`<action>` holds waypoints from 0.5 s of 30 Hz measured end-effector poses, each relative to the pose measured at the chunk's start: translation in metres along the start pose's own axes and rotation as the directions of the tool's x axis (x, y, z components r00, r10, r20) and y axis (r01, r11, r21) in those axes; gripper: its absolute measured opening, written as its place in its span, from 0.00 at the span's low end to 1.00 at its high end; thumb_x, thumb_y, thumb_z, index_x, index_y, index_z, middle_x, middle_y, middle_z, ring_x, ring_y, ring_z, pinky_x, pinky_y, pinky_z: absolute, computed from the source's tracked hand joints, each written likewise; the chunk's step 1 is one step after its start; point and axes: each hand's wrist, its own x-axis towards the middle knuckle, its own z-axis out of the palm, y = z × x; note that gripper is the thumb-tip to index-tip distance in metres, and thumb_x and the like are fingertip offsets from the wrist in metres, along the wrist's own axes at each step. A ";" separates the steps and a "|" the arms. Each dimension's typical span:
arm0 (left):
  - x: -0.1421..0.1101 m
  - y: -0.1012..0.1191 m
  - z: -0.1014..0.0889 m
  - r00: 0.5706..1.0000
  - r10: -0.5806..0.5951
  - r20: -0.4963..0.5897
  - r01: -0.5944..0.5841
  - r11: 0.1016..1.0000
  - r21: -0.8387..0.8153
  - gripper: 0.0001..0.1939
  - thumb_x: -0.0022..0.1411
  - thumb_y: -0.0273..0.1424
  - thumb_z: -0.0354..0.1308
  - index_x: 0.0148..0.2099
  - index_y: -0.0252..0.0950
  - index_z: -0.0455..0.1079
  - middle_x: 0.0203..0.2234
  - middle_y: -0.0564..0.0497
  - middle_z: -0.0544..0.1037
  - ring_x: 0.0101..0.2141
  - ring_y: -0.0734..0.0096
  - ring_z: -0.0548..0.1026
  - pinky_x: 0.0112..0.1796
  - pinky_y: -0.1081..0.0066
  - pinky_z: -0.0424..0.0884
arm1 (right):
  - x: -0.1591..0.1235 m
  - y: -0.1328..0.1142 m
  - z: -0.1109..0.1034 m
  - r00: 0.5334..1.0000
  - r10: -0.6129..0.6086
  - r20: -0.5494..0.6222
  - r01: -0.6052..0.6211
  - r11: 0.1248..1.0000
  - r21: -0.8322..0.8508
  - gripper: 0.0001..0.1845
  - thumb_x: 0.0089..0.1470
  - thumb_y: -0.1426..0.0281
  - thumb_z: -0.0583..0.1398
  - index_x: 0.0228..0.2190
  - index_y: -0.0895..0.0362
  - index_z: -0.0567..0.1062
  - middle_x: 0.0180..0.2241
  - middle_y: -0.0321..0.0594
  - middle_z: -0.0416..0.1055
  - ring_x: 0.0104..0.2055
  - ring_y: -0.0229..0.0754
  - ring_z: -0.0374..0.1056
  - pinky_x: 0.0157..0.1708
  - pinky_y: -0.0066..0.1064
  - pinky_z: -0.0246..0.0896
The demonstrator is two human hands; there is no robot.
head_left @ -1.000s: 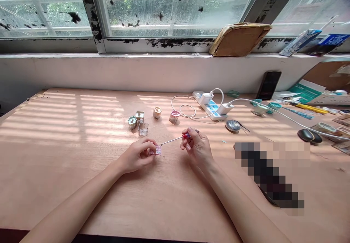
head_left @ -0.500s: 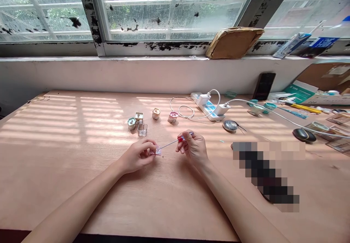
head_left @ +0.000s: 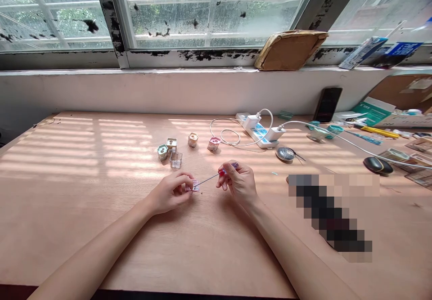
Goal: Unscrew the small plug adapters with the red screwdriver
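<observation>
On the wooden surface (head_left: 84, 228), near centre: left hand (head_left: 168, 193), fingers (head_left: 185, 178) pinching small pink cube (head_left: 195, 185); right hand (head_left: 239, 182), fingers pinching red-handled screwdriver (head_left: 222, 172). Shaft low, nearly level, tip at cube; hands close together for steadiness.

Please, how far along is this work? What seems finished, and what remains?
Perhaps midway, but hard to tell. Done: four small cubes stand on the table and seem closed. In hand: the left hand holds a pink cube, and the right hand holds a screwdriver to it. Left: a clear case looks empty.
</observation>
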 end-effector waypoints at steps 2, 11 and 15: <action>0.000 0.000 0.000 1.000 -0.001 0.000 0.001 1.000 0.001 0.09 0.62 0.23 0.56 0.44 0.36 0.72 0.45 0.45 0.74 0.31 0.75 0.69 0.30 0.76 0.67 | 0.000 0.000 0.000 1.000 0.000 0.007 0.000 1.000 -0.006 0.28 0.42 0.47 0.73 0.20 0.59 0.75 0.15 0.37 0.70 0.12 0.38 0.68 0.08 0.21 0.55; -0.001 0.000 0.001 1.000 -0.001 -0.008 0.001 1.000 -0.008 0.09 0.63 0.24 0.56 0.45 0.37 0.72 0.44 0.45 0.74 0.30 0.76 0.69 0.30 0.76 0.67 | -0.001 -0.001 0.000 1.000 -0.011 0.010 0.011 1.000 -0.024 0.28 0.42 0.47 0.72 0.20 0.59 0.74 0.15 0.37 0.70 0.13 0.39 0.68 0.08 0.22 0.55; -0.002 0.000 0.002 1.000 -0.019 -0.012 0.018 0.999 -0.036 0.08 0.64 0.25 0.56 0.45 0.37 0.71 0.44 0.45 0.73 0.31 0.76 0.69 0.29 0.76 0.67 | -0.001 0.000 0.000 1.000 -0.013 0.009 0.013 1.000 -0.018 0.28 0.42 0.47 0.72 0.20 0.59 0.74 0.15 0.37 0.70 0.13 0.39 0.68 0.08 0.22 0.55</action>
